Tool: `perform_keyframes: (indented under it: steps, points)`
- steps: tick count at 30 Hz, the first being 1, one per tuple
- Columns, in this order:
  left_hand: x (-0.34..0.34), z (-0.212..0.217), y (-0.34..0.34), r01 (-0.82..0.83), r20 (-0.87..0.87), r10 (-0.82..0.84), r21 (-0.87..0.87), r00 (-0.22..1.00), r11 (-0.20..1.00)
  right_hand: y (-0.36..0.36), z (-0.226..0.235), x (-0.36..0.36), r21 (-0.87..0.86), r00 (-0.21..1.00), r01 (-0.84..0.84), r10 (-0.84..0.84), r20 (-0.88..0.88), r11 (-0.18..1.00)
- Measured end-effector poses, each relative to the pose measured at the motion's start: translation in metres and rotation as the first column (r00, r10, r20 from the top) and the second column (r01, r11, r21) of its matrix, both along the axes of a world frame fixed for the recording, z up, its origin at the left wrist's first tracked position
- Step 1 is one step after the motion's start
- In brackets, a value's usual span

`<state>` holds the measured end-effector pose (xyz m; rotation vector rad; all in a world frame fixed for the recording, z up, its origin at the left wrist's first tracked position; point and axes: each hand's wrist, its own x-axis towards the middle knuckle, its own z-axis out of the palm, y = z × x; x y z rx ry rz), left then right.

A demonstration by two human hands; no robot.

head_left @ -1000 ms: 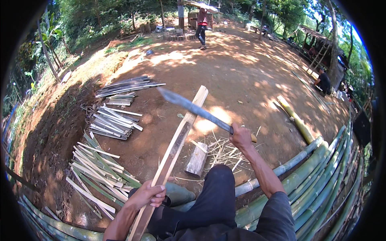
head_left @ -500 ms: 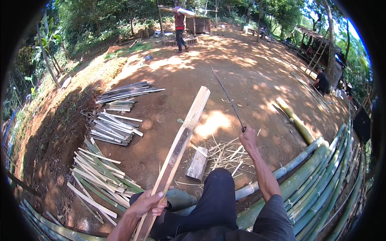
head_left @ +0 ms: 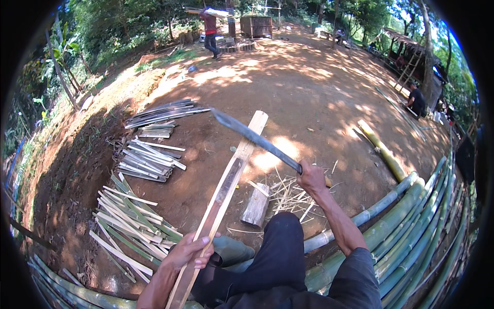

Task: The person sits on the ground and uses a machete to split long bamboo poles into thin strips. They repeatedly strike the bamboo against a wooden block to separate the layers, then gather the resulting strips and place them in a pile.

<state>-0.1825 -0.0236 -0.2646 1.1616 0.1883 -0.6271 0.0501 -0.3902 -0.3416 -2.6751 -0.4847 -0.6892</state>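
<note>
The near end of the split bamboo piece (head_left: 223, 194) is cut off by the lower rim of the view, and the left grip (head_left: 191, 251) covers part of its lower stretch. The right grip (head_left: 312, 179) hides most of the handle of the machete (head_left: 260, 140); only a brownish butt shows past the fist. Whether the blade touches the bamboo I cannot tell.

Half a second ago the blade pointed away, seen nearly edge-on and clear of the bamboo; now it lies slantwise across the piece near its far end, its flat side showing. The walker (head_left: 210, 32) with a load at the ground's far edge has moved left.

The piece is held tilted above the ground, between the pile of strips (head_left: 128, 221) towards the ground's left edge and the short log (head_left: 255, 206). It has pale edges and a dark brown hollow ending short of a pale tip. The left grip is wrapped around it; the right clenches the machete's handle.
</note>
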Motion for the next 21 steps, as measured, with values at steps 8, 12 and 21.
perform_keyframes:
  steps: [8,12,21]
  points:
    - [-0.011,-0.007,0.009,0.057,-0.007,-0.057,-0.013,0.998,0.998,-0.026,0.003,0.039,0.098,0.962,0.272,-0.268,-0.055,0.957]
    - [-0.009,-0.014,0.016,0.124,0.123,-0.123,0.001,0.985,0.992,-0.023,-0.009,0.026,0.197,0.957,0.290,-0.287,-0.044,0.937]
    - [0.008,-0.017,0.023,0.074,0.140,-0.065,-0.063,0.988,0.995,0.022,0.010,-0.027,0.208,0.992,0.100,-0.082,-0.093,0.973]
